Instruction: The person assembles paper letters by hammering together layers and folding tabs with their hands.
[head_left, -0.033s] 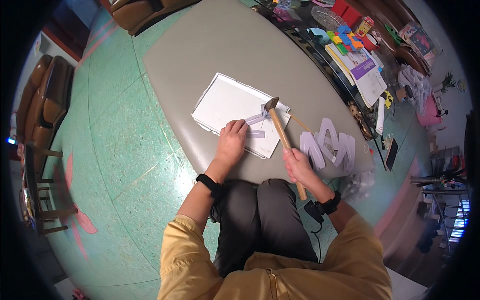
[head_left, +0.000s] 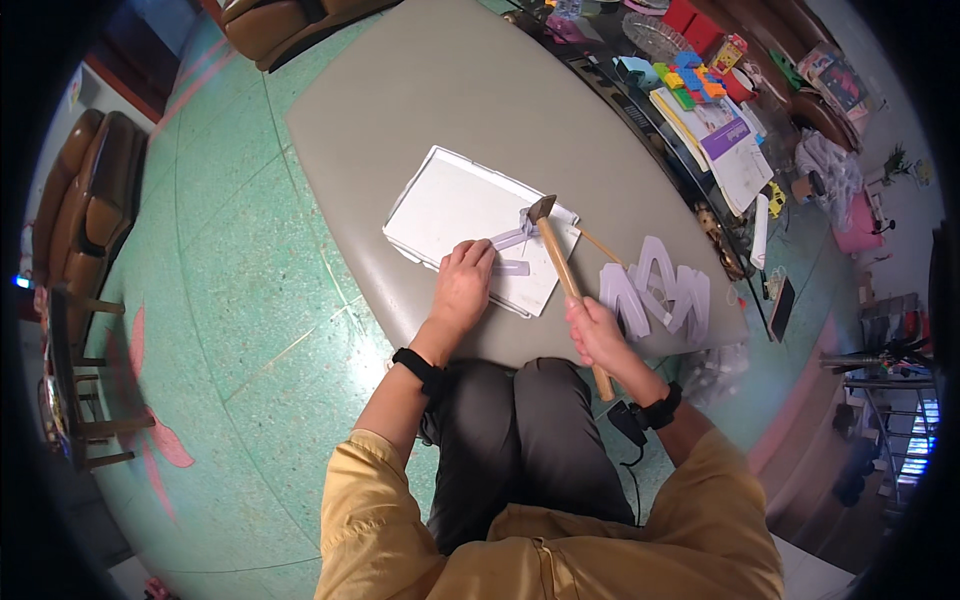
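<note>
My right hand is wrapped round the wooden handle of a hammer. Its dark metal head rests at or just over the far end of a pale lavender plastic strip, beside a small greyish lump. I cannot tell whether the head touches. My left hand grips the near end of that strip, fingers bent over it. Another short lavender piece lies close to those fingertips. Under all this is a shallow white tray on a padded grey-beige bench.
Several lavender strips lie bent on the bench to the right, near a thin wooden stick. A black table at the far right carries papers and toy blocks. A dark phone sits at the bench's right.
</note>
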